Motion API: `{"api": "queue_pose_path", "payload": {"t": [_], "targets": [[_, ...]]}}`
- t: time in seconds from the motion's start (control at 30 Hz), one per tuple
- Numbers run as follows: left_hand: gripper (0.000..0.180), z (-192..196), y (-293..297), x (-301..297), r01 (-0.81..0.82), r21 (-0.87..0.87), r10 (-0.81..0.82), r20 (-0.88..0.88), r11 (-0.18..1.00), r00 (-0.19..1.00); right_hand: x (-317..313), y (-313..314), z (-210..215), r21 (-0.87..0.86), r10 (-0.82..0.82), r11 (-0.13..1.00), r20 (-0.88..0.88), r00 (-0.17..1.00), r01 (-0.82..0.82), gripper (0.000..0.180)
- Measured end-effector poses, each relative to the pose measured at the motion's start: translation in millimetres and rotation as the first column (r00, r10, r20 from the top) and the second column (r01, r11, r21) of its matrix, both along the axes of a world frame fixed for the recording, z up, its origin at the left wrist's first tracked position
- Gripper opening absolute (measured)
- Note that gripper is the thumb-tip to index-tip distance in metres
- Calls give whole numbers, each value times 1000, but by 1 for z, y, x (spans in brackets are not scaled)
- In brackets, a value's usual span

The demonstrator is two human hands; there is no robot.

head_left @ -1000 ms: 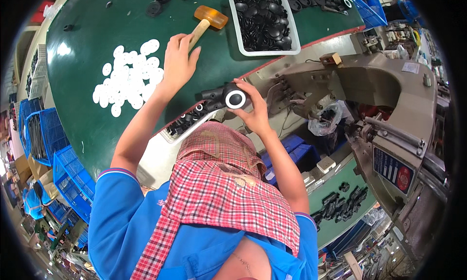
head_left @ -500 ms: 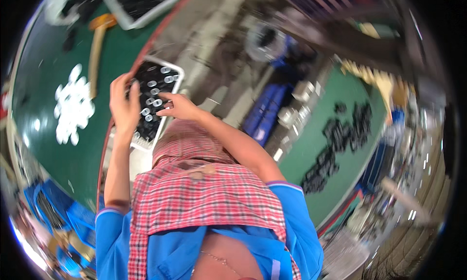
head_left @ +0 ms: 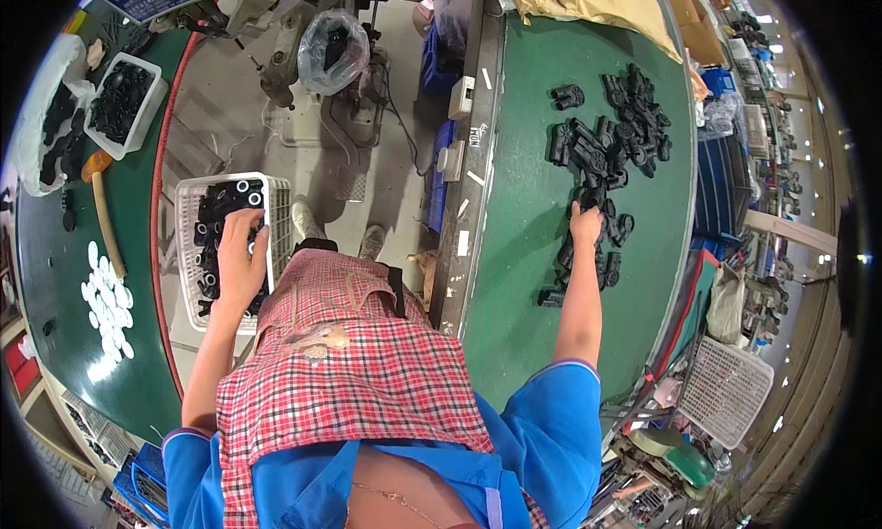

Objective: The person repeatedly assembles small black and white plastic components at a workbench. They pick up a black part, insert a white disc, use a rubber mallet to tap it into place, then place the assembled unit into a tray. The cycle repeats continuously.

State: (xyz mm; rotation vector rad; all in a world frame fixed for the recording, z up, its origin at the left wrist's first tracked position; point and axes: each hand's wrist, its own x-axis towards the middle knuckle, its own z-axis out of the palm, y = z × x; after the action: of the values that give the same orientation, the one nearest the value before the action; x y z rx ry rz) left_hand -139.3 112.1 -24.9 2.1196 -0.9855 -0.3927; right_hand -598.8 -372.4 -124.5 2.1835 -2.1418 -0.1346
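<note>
My right hand (head_left: 585, 224) reaches out over the right table, its fingers closed on a black plastic part in the pile (head_left: 599, 148) there. What it grips is mostly hidden beneath the fingers. Over the white plastic basket (head_left: 279, 203) at my left hangs my left hand (head_left: 239, 263), fingers bent and thumb apart, with nothing visible between them. Black parts (head_left: 213, 203) fill that basket, several showing white rings. On the left green table lies a scatter of white oval pieces (head_left: 108, 304), beside a mallet (head_left: 106, 208) with a yellowish handle.
At the far left a white tray (head_left: 158, 97) of black parts stands near a white bag (head_left: 37, 134). Ahead on the floor are a clear-bagged bin (head_left: 333, 53) and a metal pedal (head_left: 351, 182). Brown paper (head_left: 588, 5) covers the right table's far end.
My right hand has left the basket and swung right onto the black pile. My left hand has stayed at the basket. The view has turned rightward.
</note>
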Motion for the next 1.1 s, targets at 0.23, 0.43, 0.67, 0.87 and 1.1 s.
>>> {"api": "queue_pose_path", "payload": {"t": [0.23, 0.43, 0.67, 0.87, 1.1], "targets": [[22, -3, -2, 2, 45, 22, -46, 12, 999, 999, 17, 18, 20, 148, 47, 988, -63, 997, -37, 62], [22, -9, -12, -7, 95, -35, -96, -32, 995, 995, 27, 51, 21, 228, 110, 969, -35, 993, -99, 67], [22, -6, 7, 7, 96, 5, -95, -52, 995, 994, 20, 8, 2, 304, 103, 949, -58, 993, -80, 94], [22, -9, 20, 17, 0, -39, -7, -165, 999, 986, 196, 83, 63, 401, -194, 760, 891, 410, -512, 80], [33, 13, -5, 37, -133, -256, -80, -679, 958, 730, 437, 287, 117, 66, -520, 177, 853, -36, -982, 65]]}}
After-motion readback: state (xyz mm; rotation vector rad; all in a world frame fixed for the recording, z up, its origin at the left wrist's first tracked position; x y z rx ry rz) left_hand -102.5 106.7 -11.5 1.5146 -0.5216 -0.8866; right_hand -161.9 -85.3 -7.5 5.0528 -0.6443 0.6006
